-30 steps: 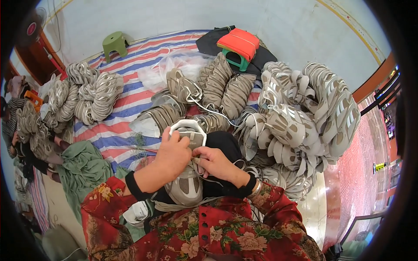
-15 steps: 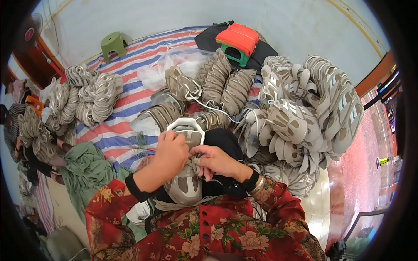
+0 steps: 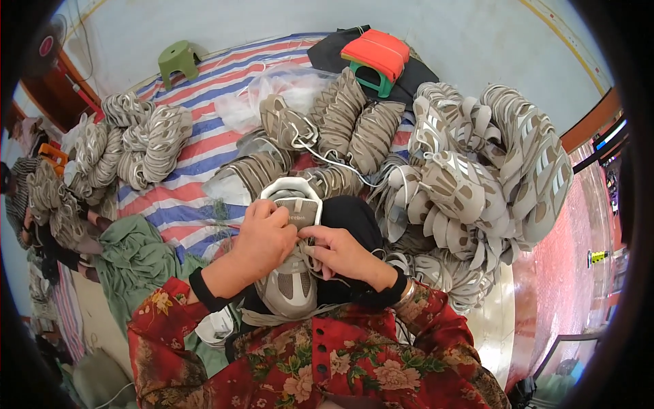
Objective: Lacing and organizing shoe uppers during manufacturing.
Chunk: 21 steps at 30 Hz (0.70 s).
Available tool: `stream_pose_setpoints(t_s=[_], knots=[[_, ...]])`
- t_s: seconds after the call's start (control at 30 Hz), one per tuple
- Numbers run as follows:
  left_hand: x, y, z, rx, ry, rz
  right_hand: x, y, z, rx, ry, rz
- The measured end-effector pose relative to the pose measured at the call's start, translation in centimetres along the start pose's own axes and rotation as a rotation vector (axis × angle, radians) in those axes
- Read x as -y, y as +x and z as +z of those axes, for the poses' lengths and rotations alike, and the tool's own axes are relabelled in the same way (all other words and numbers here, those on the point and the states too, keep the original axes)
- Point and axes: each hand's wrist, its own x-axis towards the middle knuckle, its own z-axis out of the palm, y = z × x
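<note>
Far left, at the striped mat's left edge, bundles of grey-and-cream shoe uppers point(image 3: 146, 140) lie heaped, with a small green plastic stool point(image 3: 177, 60) on the floor just past the red, white and blue striped plastic mat point(image 3: 204, 88). A crumpled green cloth point(image 3: 136, 255) lies at the mat's near-left corner. Now the centre: the left hand point(image 3: 266, 238) curls over the collar of a grey-and-beige mesh sneaker with a white heel rim point(image 3: 289, 273), its grip pressed together on the tongue area. The sneaker sits on a black cloth point(image 3: 351, 218) over the person's lap, toe toward the body. The right hand point(image 3: 340, 252) meets it just beside, fingers pinched on the sneaker's lacing area; what exactly it pinches, I can't tell. Behind, an orange-topped green stool point(image 3: 377, 58) stands at the mat's far edge. On the right, a big pile of matching sneakers point(image 3: 490, 170) crowds the mat's right side.
</note>
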Motion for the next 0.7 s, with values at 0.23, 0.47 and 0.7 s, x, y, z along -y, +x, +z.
stream_pose_setpoints(t_s=[0.23,0.47,0.7], knots=[[0.6,1.0,-0.1,0.187,0.087,-0.061,-0.2,0.4,-0.9,0.062,0.133,0.013],[0.2,1.3,-1.2,0.210,-0.018,-0.076,-0.9,0.5,-1.0,0.067,0.334,0.085],[-0.2,-1.1,-2.0,0.066,-0.058,-0.110,-0.2,-0.5,-3.5,-0.406,0.037,-0.270]])
